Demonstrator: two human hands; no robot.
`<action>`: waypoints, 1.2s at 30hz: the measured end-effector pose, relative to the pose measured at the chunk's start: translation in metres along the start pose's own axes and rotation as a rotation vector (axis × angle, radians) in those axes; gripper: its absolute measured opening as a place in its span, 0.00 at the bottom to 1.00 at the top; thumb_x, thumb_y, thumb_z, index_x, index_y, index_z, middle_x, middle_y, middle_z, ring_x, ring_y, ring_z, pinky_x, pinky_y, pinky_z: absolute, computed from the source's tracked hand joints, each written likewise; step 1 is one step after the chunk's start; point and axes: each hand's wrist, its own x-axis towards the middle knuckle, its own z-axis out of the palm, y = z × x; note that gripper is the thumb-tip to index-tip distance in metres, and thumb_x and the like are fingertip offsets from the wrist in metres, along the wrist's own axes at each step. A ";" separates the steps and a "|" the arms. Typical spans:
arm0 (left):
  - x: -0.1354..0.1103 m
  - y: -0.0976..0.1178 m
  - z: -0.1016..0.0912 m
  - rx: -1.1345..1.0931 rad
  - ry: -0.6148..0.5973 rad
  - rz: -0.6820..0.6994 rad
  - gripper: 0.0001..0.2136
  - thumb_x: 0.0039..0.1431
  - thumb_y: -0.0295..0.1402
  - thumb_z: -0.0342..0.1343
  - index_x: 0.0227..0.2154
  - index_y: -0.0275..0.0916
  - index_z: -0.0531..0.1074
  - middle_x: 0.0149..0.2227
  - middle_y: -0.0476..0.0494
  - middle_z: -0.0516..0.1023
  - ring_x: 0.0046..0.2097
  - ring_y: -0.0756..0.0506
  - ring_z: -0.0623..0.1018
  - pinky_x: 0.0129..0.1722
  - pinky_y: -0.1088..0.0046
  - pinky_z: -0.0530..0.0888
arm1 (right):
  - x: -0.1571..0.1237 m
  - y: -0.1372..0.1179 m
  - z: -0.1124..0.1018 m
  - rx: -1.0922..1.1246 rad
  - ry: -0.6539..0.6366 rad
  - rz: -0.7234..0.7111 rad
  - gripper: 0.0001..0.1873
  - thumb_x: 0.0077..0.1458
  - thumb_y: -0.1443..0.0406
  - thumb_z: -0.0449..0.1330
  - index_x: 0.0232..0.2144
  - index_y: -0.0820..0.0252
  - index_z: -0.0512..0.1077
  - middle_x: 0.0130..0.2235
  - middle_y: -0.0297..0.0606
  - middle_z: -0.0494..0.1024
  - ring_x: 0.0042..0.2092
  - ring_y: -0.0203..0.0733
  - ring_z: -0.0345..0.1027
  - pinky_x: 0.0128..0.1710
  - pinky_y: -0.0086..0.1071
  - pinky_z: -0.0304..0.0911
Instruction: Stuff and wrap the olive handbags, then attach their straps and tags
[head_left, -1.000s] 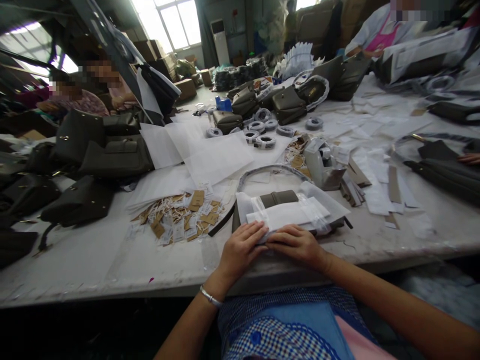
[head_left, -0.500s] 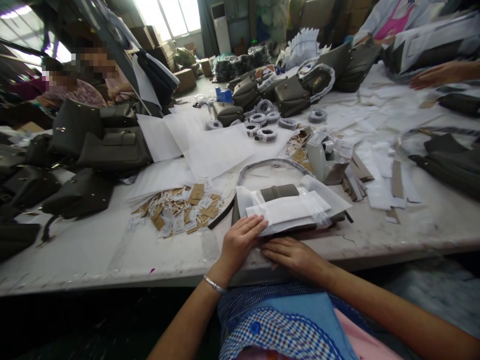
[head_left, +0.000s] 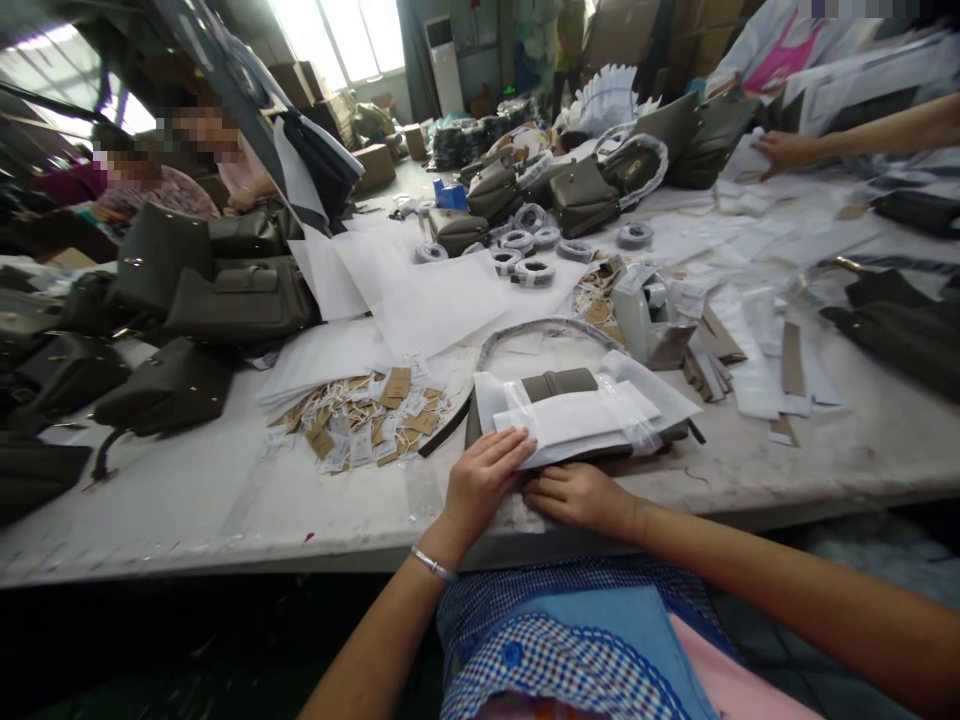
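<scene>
Worktop [head_left: 187,500]: pale, scuffed and long, running from the person's lap to the far end of a workroom lit by a window [head_left: 337,35]. A tall white air conditioner [head_left: 444,65] stands beside the window, and cardboard boxes [head_left: 371,165] sit near it. The surface is heavily loaded. Loose white sheets [head_left: 435,300] lie at centre, with a pile of brown and white tags [head_left: 360,425] left of the hands. Tape rolls [head_left: 532,270] sit further back, a tape dispenser [head_left: 652,320] right of centre, and paper strips [head_left: 757,340] are scattered to its right.

Containers: dark handbags [head_left: 232,300] are heaped along the left side, with more at the far end and the right edge. Their contents are not visible. What the boxes hold cannot be told.

Item in hand: a grey handbag [head_left: 559,384] lies flat at the near edge, just in front of the person. Its strap [head_left: 547,327] arcs behind it, and white wrapping paper [head_left: 577,425] covers its front.

Left hand [head_left: 484,480] lies on the paper's near left corner, grip open, fingers spread flat. A silver bracelet [head_left: 433,565] is on its wrist. Right hand [head_left: 581,497] rests on the worktop against the handbag's near edge, fingertips pointing toward the left hand. Whether its grip closes on anything cannot be told.

Other people sit at the far left. A co-worker's hand [head_left: 780,150] rests on the worktop at the far right.
</scene>
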 end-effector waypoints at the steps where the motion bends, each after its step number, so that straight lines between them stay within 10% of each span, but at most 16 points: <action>1: 0.000 0.000 0.000 0.001 0.001 0.000 0.20 0.65 0.33 0.56 0.60 0.47 0.67 0.58 0.45 0.75 0.59 0.43 0.74 0.60 0.58 0.73 | 0.000 -0.001 0.001 0.006 0.008 0.035 0.10 0.65 0.72 0.54 0.38 0.64 0.76 0.36 0.40 0.81 0.37 0.41 0.74 0.36 0.32 0.71; 5: 0.000 0.000 0.000 0.002 -0.001 -0.002 0.21 0.65 0.33 0.57 0.60 0.49 0.67 0.58 0.45 0.75 0.60 0.43 0.74 0.60 0.58 0.73 | -0.003 -0.007 -0.003 0.154 -0.035 0.152 0.09 0.65 0.68 0.56 0.43 0.64 0.76 0.41 0.43 0.81 0.43 0.43 0.74 0.43 0.34 0.70; 9: 0.001 0.001 -0.001 -0.002 -0.001 -0.007 0.21 0.65 0.33 0.57 0.60 0.48 0.67 0.58 0.45 0.75 0.60 0.43 0.74 0.60 0.59 0.73 | -0.008 -0.020 -0.010 0.199 -0.152 0.226 0.28 0.59 0.53 0.64 0.55 0.64 0.71 0.52 0.50 0.77 0.54 0.53 0.69 0.52 0.46 0.67; 16: 0.000 0.001 -0.001 -0.002 0.001 -0.005 0.21 0.65 0.34 0.57 0.60 0.48 0.67 0.58 0.45 0.75 0.59 0.43 0.74 0.60 0.58 0.73 | -0.004 -0.033 -0.001 0.183 0.090 0.285 0.10 0.64 0.67 0.57 0.44 0.59 0.77 0.41 0.41 0.82 0.45 0.44 0.74 0.46 0.37 0.69; 36: -0.002 0.006 0.005 0.052 0.032 -0.001 0.20 0.66 0.28 0.54 0.60 0.44 0.67 0.58 0.44 0.75 0.59 0.43 0.74 0.59 0.57 0.74 | -0.004 -0.041 -0.006 0.288 0.169 0.300 0.15 0.65 0.72 0.48 0.40 0.58 0.75 0.37 0.40 0.83 0.38 0.40 0.77 0.42 0.33 0.73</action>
